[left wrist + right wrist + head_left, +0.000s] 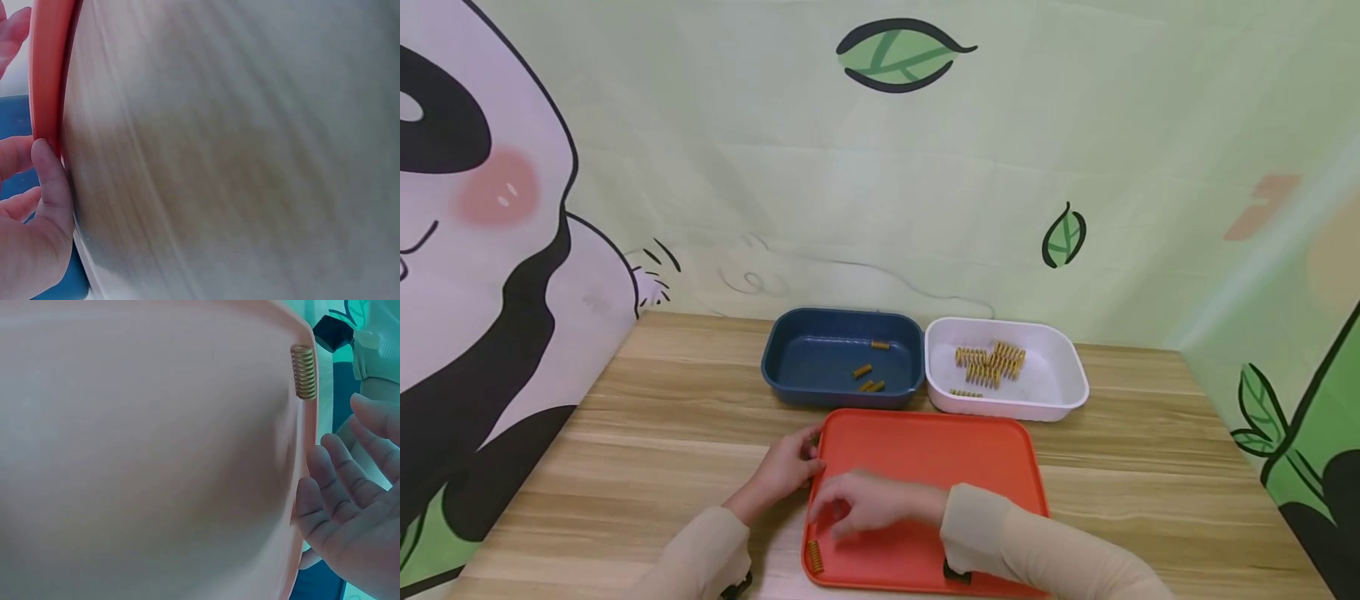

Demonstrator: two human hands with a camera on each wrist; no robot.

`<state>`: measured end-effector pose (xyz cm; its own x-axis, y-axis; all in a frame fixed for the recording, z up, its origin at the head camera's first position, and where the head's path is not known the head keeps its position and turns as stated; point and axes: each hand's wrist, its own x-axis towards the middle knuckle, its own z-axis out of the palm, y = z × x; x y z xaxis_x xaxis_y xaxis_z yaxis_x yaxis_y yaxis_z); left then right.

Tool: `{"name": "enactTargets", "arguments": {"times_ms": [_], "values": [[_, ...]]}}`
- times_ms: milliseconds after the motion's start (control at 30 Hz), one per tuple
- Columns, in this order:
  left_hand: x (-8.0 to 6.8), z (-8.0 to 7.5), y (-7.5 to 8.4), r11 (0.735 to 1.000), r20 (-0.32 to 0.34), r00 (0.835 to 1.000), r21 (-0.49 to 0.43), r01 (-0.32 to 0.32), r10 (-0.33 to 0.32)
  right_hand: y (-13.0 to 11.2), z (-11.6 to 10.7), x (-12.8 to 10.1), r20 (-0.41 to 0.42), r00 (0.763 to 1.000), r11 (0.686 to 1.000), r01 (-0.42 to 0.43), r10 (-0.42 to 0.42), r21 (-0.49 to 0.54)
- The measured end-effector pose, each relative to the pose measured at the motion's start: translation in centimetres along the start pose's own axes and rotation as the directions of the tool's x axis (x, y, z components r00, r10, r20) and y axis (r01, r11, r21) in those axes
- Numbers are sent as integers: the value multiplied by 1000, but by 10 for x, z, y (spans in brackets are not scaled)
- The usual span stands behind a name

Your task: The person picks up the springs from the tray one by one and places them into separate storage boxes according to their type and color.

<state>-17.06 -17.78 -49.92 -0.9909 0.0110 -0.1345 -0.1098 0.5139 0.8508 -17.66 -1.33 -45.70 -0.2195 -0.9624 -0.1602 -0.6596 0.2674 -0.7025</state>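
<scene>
Gripping the tray point(925, 450) rim, left hand point(786, 468) steadies it while right hand point(861, 502) hovers relaxed, empty, near the spring point(815, 556).

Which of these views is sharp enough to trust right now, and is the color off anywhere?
Head view: sharp and evenly lit, only the right hand over the orange tray slightly smeared. Left wrist view: the wooden table is streaked with blur, while the left hand at the tray rim reads clearly. Right wrist view: washed out with a teal cast, tray pale pink, yet the spring is crisp.
</scene>
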Motion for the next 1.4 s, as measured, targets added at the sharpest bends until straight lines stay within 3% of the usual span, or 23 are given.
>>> {"name": "enactTargets", "arguments": {"times_ms": [267,767,1400], "values": [[-1,0,1,1000,-5,1000,-4,-6,6,-3,5,1,28,999,994,22,-19,-109],[-1,0,1,1000,2,1000,-1,-8,8,1,16,4,33,999,990,38,-34,-138],[0,1,-1,1000,-12,1000,1,-3,3,-3,20,7,54,998,940,7,12,-340]]}}
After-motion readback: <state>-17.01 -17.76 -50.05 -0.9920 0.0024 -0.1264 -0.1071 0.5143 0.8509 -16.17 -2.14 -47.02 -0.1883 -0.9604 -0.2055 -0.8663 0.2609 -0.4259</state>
